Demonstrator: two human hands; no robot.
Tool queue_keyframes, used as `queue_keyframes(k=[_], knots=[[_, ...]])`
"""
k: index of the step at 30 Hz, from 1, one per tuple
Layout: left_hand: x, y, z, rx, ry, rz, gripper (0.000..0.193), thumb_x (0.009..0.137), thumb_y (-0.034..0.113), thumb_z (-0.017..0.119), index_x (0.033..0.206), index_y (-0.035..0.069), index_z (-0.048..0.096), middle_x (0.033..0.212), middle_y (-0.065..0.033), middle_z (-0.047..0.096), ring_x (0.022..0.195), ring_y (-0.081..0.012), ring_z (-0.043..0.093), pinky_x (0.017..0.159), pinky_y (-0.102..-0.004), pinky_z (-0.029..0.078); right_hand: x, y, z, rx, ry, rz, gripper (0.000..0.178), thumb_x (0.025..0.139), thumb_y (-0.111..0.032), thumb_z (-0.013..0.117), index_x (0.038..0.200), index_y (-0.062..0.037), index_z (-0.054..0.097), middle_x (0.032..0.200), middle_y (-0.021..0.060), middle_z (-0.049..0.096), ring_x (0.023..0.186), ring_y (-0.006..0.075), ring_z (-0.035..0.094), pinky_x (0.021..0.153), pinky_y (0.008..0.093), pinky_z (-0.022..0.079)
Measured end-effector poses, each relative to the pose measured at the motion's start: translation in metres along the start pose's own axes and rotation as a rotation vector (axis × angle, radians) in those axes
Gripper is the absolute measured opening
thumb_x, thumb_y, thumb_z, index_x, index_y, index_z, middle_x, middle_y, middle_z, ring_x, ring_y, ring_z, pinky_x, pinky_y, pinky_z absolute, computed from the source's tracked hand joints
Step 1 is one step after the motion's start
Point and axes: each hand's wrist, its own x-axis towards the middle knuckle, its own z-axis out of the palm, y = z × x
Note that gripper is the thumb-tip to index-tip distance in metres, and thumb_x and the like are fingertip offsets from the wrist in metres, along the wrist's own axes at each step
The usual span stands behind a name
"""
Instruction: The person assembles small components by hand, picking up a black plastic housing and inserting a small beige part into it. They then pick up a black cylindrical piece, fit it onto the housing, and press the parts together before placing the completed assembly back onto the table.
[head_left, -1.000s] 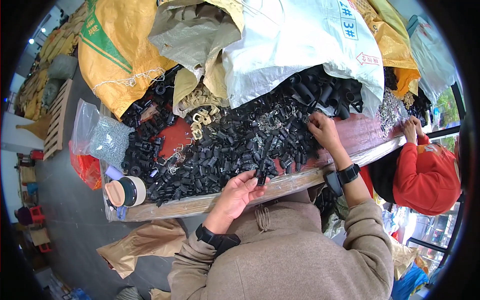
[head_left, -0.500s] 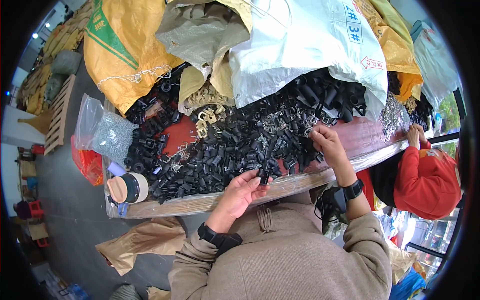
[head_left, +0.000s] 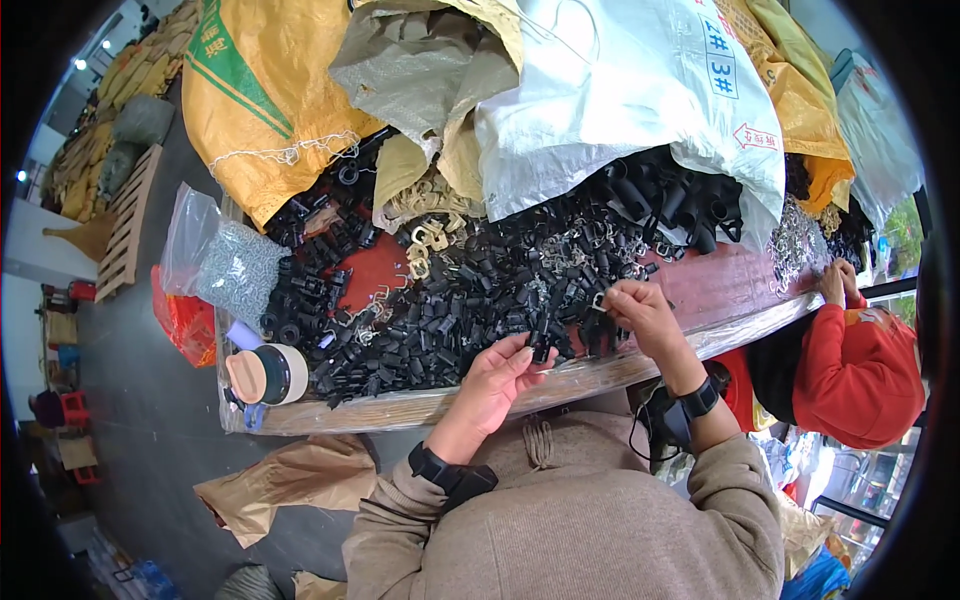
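My left hand (head_left: 497,382) pinches a small black plastic part (head_left: 541,347) upright between thumb and fingers, above the table's near edge. To its right, my right hand (head_left: 648,318) is closed on a small silver metal clip (head_left: 600,302), which sticks out from the fingertips toward the left hand. The two hands are apart. A wide heap of small black plastic parts (head_left: 440,325) lies just beyond them. Silver metal clips (head_left: 625,265) are scattered over the heap's right side, and pale gold metal pieces (head_left: 428,238) lie at its back.
Large woven sacks, one yellow (head_left: 270,90) and one white (head_left: 620,90), spill parts onto the red tabletop (head_left: 715,275). A bag of small screws (head_left: 240,270) and a cup with a beige lid (head_left: 268,376) stand at left. A co-worker in red (head_left: 860,375) works at right.
My right hand has moved left and slightly down from the heap, and a metal clip now shows at its fingertips. My left hand keeps the black part. The whole view has shifted slightly.
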Motion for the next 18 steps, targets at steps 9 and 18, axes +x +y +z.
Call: queue_keyframes(k=[9, 18], knots=[[0.015, 0.002, 0.012, -0.029, -0.086, 0.124, 0.029, 0.084, 0.015, 0.05, 0.108, 0.0, 0.049, 0.098, -0.0082, 0.058, 0.092, -0.015, 0.055, 0.08, -0.0264, 0.044, -0.01, 0.004, 0.039, -0.203, -0.167, -0.092, 0.022, 0.083, -0.017, 0.05, 0.069, -0.0013, 0.054, 0.056, -0.001, 0.045, 0.052, 0.005, 0.043, 0.046, 0.0202, 0.035], [0.009, 0.004, 0.0, -0.087, -0.11, 0.059, 0.029, 0.084, 0.016, 0.051, 0.107, 0.0, 0.049, 0.097, -0.0104, 0.058, 0.09, -0.018, 0.056, 0.079, -0.0269, 0.045, -0.021, -0.011, 0.057, -0.646, -0.062, -0.65, 0.006, 0.076, -0.004, 0.056, 0.073, -0.0002, 0.053, 0.065, 0.0078, 0.046, 0.055, 0.0182, 0.048, 0.049, 0.0264, 0.038]])
